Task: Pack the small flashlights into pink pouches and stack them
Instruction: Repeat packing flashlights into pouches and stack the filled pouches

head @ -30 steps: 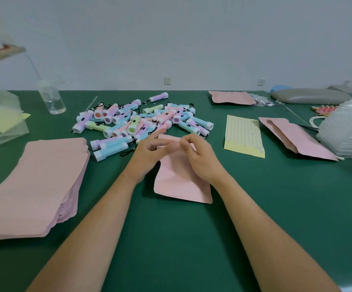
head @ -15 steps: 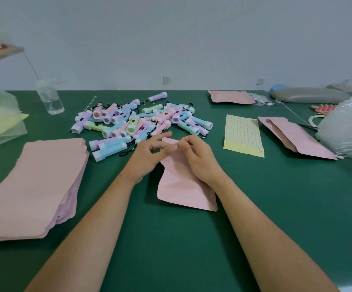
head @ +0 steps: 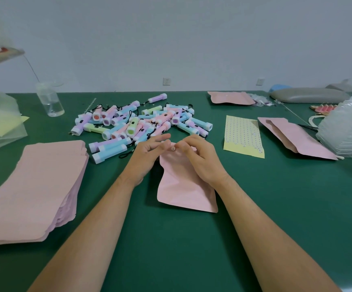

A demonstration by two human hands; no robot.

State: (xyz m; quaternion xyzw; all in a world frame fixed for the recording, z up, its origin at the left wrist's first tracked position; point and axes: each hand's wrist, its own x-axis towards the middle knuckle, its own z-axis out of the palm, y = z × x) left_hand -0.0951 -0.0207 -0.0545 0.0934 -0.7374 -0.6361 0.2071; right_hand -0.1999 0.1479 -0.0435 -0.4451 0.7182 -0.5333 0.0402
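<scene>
Working at the mouth of the pink pouch [head: 183,186], flat on the desk [head: 297,197]. Pinching its top edge with both hands: left hand [head: 145,157] nipping the rim between thumb and forefinger with the other fingers out straight and loose, right hand [head: 202,163] curled over the same edge with fingertips clamped right beside the left ones. Also trapping some small pale round bit between the fingertips at the top of the pouch, honestly not managing to tell what. Not managing to judge the mouth's openness either, or to spot a flashlight inside. Guessing at the step here: peeling the two layers apart for loading. So, tips for doing it well: sliding the layers against each other instead of yanking, taking one layer per hand, leaving the lower half of the pouch resting on the desk for steadiness, and spreading the mouth wide enough for a flashlight's fat head. Then reaching for the pile of flashlights [head: 141,121] just beyond the pouch, super close, and watching for those black cords tangling. Ignoring the stack of pink pouches [head: 34,186] well to the left of the pouch for now, same with the loose pouches [head: 297,138] off to the right of the pouch, past the yellow dotted sheet [head: 242,133].
</scene>
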